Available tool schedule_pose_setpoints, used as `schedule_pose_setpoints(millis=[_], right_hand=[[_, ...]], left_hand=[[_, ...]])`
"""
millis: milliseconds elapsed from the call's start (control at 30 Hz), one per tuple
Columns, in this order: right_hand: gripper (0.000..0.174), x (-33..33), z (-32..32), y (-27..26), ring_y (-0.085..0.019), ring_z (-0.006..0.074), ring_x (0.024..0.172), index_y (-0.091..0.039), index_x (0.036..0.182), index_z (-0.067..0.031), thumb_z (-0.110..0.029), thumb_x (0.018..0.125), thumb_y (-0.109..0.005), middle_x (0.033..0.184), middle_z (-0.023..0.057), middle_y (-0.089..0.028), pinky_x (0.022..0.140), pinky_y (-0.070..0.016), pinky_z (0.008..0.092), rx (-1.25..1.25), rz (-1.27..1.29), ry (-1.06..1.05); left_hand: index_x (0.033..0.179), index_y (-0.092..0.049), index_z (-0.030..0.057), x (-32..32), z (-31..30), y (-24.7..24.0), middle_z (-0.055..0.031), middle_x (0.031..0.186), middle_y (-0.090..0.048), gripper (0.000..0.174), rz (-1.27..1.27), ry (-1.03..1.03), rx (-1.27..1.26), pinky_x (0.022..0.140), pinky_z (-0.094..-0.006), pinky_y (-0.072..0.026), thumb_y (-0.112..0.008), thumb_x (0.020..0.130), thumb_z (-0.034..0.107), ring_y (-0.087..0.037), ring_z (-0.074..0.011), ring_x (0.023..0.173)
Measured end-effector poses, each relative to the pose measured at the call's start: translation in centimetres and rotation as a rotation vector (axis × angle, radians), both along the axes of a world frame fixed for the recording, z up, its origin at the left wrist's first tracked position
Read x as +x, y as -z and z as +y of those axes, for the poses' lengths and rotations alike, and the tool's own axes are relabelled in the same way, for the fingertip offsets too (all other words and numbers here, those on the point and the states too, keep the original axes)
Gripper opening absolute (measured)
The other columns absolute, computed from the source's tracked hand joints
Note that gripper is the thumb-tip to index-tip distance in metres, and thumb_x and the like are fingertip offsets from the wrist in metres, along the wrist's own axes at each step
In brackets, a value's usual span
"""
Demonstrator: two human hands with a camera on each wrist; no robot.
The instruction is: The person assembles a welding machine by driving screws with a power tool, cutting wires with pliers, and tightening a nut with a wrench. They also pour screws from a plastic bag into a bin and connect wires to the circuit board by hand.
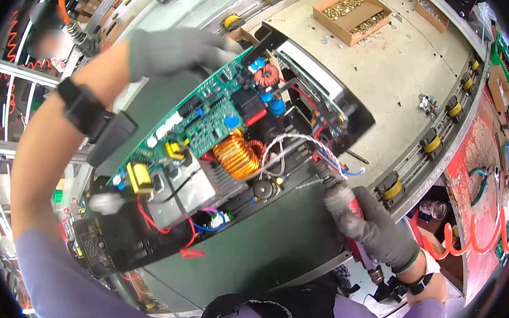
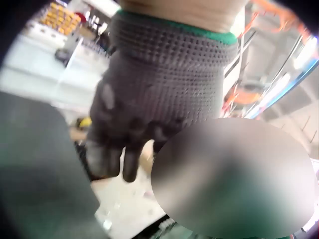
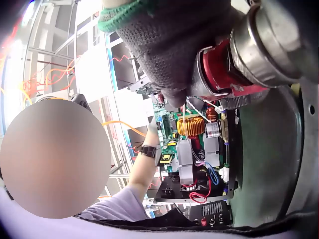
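Observation:
A grey-gloved right hand grips a red and metal air screwdriver, its nose aimed at the side of an opened electronic unit. The unit has a black chassis, an upright green circuit board, a copper-wound coil and grey heat sinks. In the right wrist view the screwdriver lies close before the camera. The gloved left hand is at the board's far upper edge, fingers loosely extended. In the left wrist view the left hand's fingers point down with gaps between them; a blurred patch hides part.
A cardboard box of brass-coloured fasteners stands on the bench at the back. Yellow-and-black rollers line the bench rail. At right, a coiled orange air hose hangs by a worn red surface holding green-handled pliers.

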State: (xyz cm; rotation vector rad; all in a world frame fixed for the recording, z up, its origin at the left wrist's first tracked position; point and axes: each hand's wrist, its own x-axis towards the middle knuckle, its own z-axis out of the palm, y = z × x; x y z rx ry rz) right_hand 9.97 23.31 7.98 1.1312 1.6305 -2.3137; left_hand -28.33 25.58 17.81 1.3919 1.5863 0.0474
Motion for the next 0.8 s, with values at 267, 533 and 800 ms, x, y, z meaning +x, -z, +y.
schedule_pose_setpoints(millis=[267, 533, 800], right_hand=[[0.079, -1.9, 1.0, 1.1, -0.051, 0.0177, 0.113, -0.038, 0.141, 0.0001, -0.046, 0.086, -0.071, 0.121, 0.0100, -0.055, 0.099, -0.0403, 0.0334, -0.039, 0.053, 0.036], [0.083, -3.2, 1.4, 1.2, -0.052, 0.0162, 0.113, -0.031, 0.146, -0.0013, -0.040, 0.086, -0.074, 0.124, 0.0085, -0.056, 0.100, -0.0416, 0.0322, -0.090, 0.126, 0.083], [0.090, -3.2, 2.5, 0.4, -0.056, 0.0187, 0.111, -0.024, 0.149, -0.0029, -0.036, 0.084, -0.077, 0.123, 0.0117, -0.058, 0.098, -0.0441, 0.0327, 0.129, -0.038, -0.068]], left_hand=[[0.120, -0.062, 0.0025, -0.7, 0.8, 10.1, -0.0080, 0.118, -0.064, 0.032, 0.078, 0.751, 0.427, 0.094, -0.0335, -0.0485, -0.061, 0.092, 0.019, -0.060, -0.0171, 0.104], [0.119, -0.062, 0.0022, 0.0, 0.4, 11.1, -0.0076, 0.114, -0.063, 0.031, 0.000, 0.688, 0.357, 0.092, -0.0340, -0.0488, -0.058, 0.094, 0.020, -0.060, -0.0170, 0.101], [0.117, -0.062, 0.0020, 1.2, 0.4, 12.0, -0.0072, 0.109, -0.063, 0.029, -0.086, 0.618, 0.287, 0.089, -0.0345, -0.0490, -0.056, 0.095, 0.021, -0.060, -0.0170, 0.097]])
